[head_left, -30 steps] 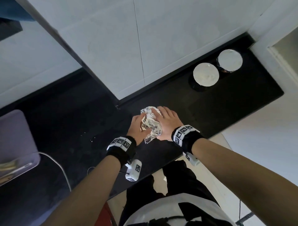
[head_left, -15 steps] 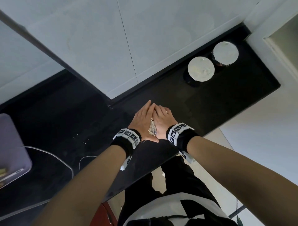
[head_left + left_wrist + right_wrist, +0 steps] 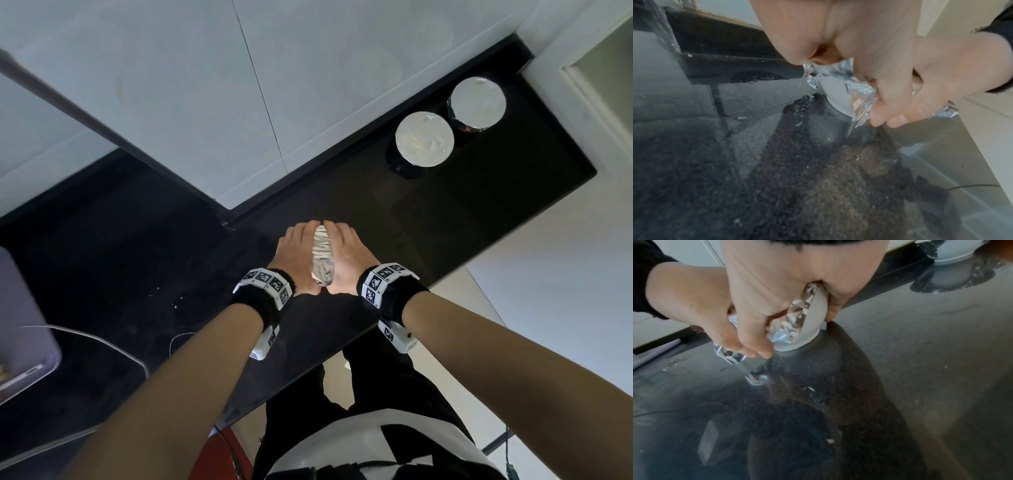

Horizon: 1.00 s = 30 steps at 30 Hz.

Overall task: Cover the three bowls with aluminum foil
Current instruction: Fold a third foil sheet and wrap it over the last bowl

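Since half a second ago both hands have parted slightly, baring more crinkled foil (image 3: 322,255) on top of the third bowl (image 3: 813,321). That white bowl stands on the black counter (image 3: 428,219) near its front edge, cupped between the left hand (image 3: 296,255) and right hand (image 3: 346,255), whose curled fingers press the foil down round its rim. To the right lies open counter; at the far right, two foil-covered bowls (image 3: 424,139) (image 3: 478,102) stand touching by the white wall (image 3: 308,85), well apart from the hands.
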Each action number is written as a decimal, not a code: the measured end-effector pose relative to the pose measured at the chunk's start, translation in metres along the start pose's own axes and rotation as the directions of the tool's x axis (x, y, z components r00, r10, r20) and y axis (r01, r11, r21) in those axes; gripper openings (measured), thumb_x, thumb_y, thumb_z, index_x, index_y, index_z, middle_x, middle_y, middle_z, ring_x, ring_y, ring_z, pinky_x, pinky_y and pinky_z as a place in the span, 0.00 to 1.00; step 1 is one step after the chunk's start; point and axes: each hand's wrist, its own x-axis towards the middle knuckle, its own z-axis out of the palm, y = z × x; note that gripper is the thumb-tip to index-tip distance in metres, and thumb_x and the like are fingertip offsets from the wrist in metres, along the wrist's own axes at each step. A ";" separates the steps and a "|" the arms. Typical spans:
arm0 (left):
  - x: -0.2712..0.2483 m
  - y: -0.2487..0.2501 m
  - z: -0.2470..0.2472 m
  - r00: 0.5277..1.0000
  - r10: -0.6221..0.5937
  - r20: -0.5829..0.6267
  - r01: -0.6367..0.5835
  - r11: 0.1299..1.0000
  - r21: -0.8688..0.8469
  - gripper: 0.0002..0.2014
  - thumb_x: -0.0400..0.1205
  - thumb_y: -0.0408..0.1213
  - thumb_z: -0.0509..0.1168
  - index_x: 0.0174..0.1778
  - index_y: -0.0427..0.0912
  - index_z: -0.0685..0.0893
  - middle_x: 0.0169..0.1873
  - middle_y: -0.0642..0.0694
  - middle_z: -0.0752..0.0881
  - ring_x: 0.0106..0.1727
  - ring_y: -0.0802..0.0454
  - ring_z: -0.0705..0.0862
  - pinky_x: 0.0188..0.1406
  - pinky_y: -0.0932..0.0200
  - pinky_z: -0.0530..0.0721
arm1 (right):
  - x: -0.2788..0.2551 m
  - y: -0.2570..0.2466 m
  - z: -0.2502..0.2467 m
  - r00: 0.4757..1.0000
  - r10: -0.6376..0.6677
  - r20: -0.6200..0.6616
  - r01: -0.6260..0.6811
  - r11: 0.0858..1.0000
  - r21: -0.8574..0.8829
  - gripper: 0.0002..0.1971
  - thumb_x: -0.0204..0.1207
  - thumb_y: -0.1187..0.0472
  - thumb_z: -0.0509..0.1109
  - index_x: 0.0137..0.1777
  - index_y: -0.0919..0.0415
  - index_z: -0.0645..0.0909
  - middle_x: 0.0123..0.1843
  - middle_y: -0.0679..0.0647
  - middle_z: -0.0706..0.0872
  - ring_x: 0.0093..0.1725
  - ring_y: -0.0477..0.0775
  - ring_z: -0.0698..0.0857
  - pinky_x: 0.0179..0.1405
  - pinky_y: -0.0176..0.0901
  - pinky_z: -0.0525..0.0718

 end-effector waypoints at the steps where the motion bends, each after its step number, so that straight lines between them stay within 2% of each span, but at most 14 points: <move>1: 0.001 -0.001 0.003 1.000 -0.004 -0.010 0.004 1.000 -0.014 0.62 0.54 0.47 0.84 0.80 0.42 0.54 0.73 0.48 0.64 0.72 0.47 0.65 0.72 0.51 0.67 | 0.001 0.002 0.000 1.000 -0.016 0.005 0.016 1.000 0.016 0.63 0.47 0.56 0.88 0.79 0.67 0.55 0.70 0.60 0.67 0.66 0.58 0.72 0.64 0.53 0.81; 4: 0.003 -0.005 0.010 1.000 -0.010 -0.019 0.010 0.999 -0.044 0.62 0.52 0.45 0.84 0.79 0.42 0.55 0.71 0.48 0.65 0.70 0.48 0.66 0.71 0.51 0.69 | 0.005 0.009 0.002 0.999 -0.041 0.028 0.039 0.997 0.066 0.61 0.44 0.54 0.89 0.76 0.67 0.59 0.66 0.60 0.69 0.61 0.58 0.78 0.59 0.53 0.84; 7: 0.008 -0.010 0.012 0.999 -0.009 -0.039 0.007 0.998 -0.064 0.62 0.51 0.44 0.84 0.79 0.42 0.56 0.70 0.47 0.66 0.69 0.48 0.66 0.70 0.49 0.71 | 0.012 0.014 -0.002 0.996 -0.068 0.049 0.065 0.996 0.060 0.60 0.44 0.51 0.89 0.75 0.65 0.60 0.66 0.57 0.69 0.56 0.55 0.81 0.55 0.49 0.85; 11: 0.013 -0.019 0.012 0.998 -0.022 -0.055 0.016 0.995 -0.103 0.62 0.51 0.44 0.85 0.78 0.41 0.57 0.69 0.46 0.66 0.69 0.47 0.67 0.70 0.48 0.71 | 0.028 0.016 -0.005 0.992 -0.112 0.064 0.114 0.993 -0.042 0.60 0.45 0.45 0.88 0.75 0.65 0.62 0.64 0.57 0.70 0.56 0.56 0.78 0.60 0.51 0.80; 16: 0.002 -0.028 0.018 0.995 -0.059 -0.078 0.047 0.987 -0.152 0.61 0.51 0.43 0.85 0.78 0.40 0.58 0.69 0.45 0.67 0.68 0.46 0.68 0.70 0.46 0.71 | 0.033 0.009 0.000 0.984 -0.122 0.131 0.129 0.991 -0.042 0.61 0.44 0.44 0.88 0.76 0.62 0.61 0.65 0.56 0.69 0.54 0.58 0.80 0.53 0.49 0.82; 19: -0.003 -0.036 0.018 0.991 -0.084 -0.107 0.063 0.980 -0.190 0.61 0.51 0.43 0.85 0.78 0.40 0.58 0.69 0.44 0.67 0.68 0.46 0.68 0.70 0.47 0.71 | 0.038 0.003 0.001 0.985 -0.101 0.138 0.104 0.995 -0.012 0.61 0.44 0.46 0.89 0.76 0.62 0.61 0.67 0.56 0.70 0.58 0.58 0.79 0.57 0.48 0.80; 23: -0.006 -0.044 0.019 0.986 -0.126 -0.108 0.095 0.962 -0.255 0.61 0.52 0.41 0.85 0.79 0.41 0.58 0.70 0.45 0.66 0.69 0.47 0.68 0.70 0.45 0.72 | 0.040 0.003 0.011 0.985 -0.053 0.167 0.030 0.990 0.138 0.64 0.43 0.50 0.91 0.80 0.58 0.58 0.73 0.53 0.71 0.71 0.54 0.73 0.72 0.50 0.73; 25: -0.009 -0.047 0.025 0.980 -0.189 -0.069 0.152 0.919 -0.364 0.61 0.51 0.39 0.85 0.79 0.45 0.57 0.71 0.47 0.66 0.70 0.48 0.68 0.70 0.46 0.73 | 0.037 0.006 0.015 0.974 -0.032 0.226 -0.033 0.959 0.281 0.67 0.46 0.52 0.91 0.83 0.53 0.53 0.79 0.51 0.67 0.77 0.52 0.68 0.78 0.51 0.68; 27: -0.013 -0.049 0.031 0.967 -0.255 -0.012 0.213 0.829 -0.517 0.61 0.51 0.37 0.84 0.79 0.49 0.57 0.69 0.52 0.65 0.70 0.49 0.71 0.66 0.50 0.79 | 0.036 0.008 0.014 0.954 -0.050 0.296 -0.079 0.910 0.408 0.65 0.52 0.53 0.89 0.85 0.50 0.50 0.83 0.50 0.60 0.82 0.50 0.61 0.82 0.53 0.62; 29: -0.017 -0.048 0.037 0.955 -0.292 0.054 0.257 0.725 -0.638 0.59 0.54 0.34 0.84 0.80 0.49 0.58 0.66 0.55 0.66 0.69 0.52 0.73 0.61 0.58 0.80 | 0.035 0.005 0.010 0.951 -0.061 0.305 -0.102 0.865 0.492 0.58 0.61 0.52 0.86 0.85 0.52 0.52 0.85 0.50 0.57 0.83 0.48 0.58 0.83 0.53 0.59; 30: -0.020 -0.046 0.040 0.949 -0.301 0.093 0.279 0.666 -0.692 0.58 0.56 0.33 0.84 0.81 0.48 0.59 0.66 0.55 0.67 0.69 0.54 0.73 0.62 0.61 0.79 | 0.034 0.003 0.009 0.958 -0.048 0.284 -0.117 0.835 0.537 0.53 0.65 0.50 0.83 0.85 0.53 0.53 0.85 0.50 0.59 0.82 0.47 0.60 0.83 0.50 0.59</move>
